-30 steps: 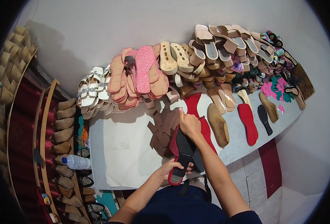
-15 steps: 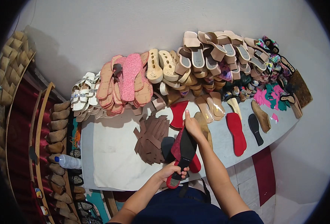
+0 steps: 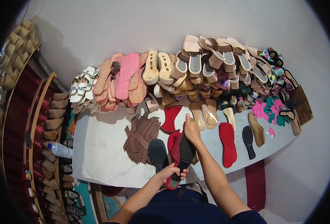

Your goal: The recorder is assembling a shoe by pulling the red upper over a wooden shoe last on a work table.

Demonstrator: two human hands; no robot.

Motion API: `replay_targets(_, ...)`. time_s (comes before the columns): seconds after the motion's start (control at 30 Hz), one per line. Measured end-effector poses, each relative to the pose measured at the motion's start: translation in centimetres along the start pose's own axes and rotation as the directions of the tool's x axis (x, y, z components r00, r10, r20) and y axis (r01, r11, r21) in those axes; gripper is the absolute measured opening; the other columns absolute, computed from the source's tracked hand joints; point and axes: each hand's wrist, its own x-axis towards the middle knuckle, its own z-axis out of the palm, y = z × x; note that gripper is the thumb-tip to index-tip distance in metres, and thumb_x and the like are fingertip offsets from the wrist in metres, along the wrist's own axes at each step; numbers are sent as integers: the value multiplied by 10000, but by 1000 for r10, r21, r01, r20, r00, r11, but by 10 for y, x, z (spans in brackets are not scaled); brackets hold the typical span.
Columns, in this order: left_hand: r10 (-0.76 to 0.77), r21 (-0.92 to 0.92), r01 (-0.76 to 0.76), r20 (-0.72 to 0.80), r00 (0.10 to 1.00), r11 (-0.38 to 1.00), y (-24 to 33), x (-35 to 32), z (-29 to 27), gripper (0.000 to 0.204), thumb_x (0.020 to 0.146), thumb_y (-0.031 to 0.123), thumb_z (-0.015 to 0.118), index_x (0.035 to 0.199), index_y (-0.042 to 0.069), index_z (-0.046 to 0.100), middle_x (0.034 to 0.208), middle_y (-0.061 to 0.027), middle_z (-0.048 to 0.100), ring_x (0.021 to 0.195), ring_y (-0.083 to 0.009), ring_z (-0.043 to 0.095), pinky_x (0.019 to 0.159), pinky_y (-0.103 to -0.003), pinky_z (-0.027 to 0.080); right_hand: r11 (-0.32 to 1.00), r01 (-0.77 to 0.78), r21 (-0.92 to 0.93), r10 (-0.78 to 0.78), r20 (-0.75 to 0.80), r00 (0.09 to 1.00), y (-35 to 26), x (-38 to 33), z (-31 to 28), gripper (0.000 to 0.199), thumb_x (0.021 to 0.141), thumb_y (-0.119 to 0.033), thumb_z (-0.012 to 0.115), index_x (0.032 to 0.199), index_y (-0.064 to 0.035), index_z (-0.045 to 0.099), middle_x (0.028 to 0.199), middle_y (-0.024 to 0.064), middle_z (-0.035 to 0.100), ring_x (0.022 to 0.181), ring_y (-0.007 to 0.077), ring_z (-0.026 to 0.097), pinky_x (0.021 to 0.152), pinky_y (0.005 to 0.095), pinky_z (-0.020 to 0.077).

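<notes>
- The left hand [image 3: 171,172] is closed around the near end of a black sole [image 3: 185,155], which lies on top of a red sole [image 3: 175,145]; both are lifted together above the near edge of the bench [image 3: 97,149].
- The right hand [image 3: 191,129] is closed on the far end of the same pair, at 1 o'clock from the left hand, with the thumb pointing up.
- A second black sole [image 3: 158,154] lies flat on the bench just beside the held pair, at 9 o'clock from it.
- A pile of brown cut strips [image 3: 141,137] lies at 10 o'clock from the hands, on the white bench top.
- A red cut piece [image 3: 171,117] lies at 12 o'clock, just behind the right hand.
- At 3 o'clock there are a long red sole [image 3: 228,143], a small black sole [image 3: 248,141] and a tan sole [image 3: 256,128], each apart from the others.
- Along the far edge of the bench stand rows of sandals [image 3: 206,63] and pink insoles [image 3: 124,78], leaning on the wall.
- A plastic bottle [image 3: 61,150] lies at 9 o'clock, left of the bench, among the wooden shoe forms [image 3: 55,114].
- Compared with half a second ago, the held pair has turned more upright and the second black sole is now uncovered on the bench.
</notes>
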Motion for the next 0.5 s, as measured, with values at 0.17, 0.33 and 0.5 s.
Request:
replay_targets(0.17, 43, -65, -46, -47, 998, 997, -13, 17, 5, 535, 532, -85, 393, 1050, 36, 346, 823, -81, 411, 676, -147, 424, 621, -288, 388, 999, -31, -45, 33, 36, 999, -3, -4, -22, 611, 906, -444, 214, 725, 40, 540, 731, 235, 534, 747, 394, 524, 704, 435, 393)
replay_targets(0.33, 135, -277, -153, -81, 988, 949, -15, 42, 8, 452, 582, -34, 393, 1032, 10, 385, 831, -87, 427, 664, -155, 425, 629, -286, 387, 928, 322, -186, -340, -74, 937, -33, -45, -64, 408, 882, -375, 382, 988, -12, 534, 974, 203, 515, 923, 370, 480, 788, 436, 355)
replay_targets(0.5, 298, -211, -335, -190, 935, 918, -13, 57, 26, 363, 834, 317, 394, 1100, 72, 429, 917, -95, 513, 757, -182, 512, 686, -312, 437, 902, 429, 47, -424, -95, 901, -40, -88, -78, 304, 859, -244, 421, 1061, -26, 487, 1055, 181, 450, 977, 346, 431, 860, 421, 308)
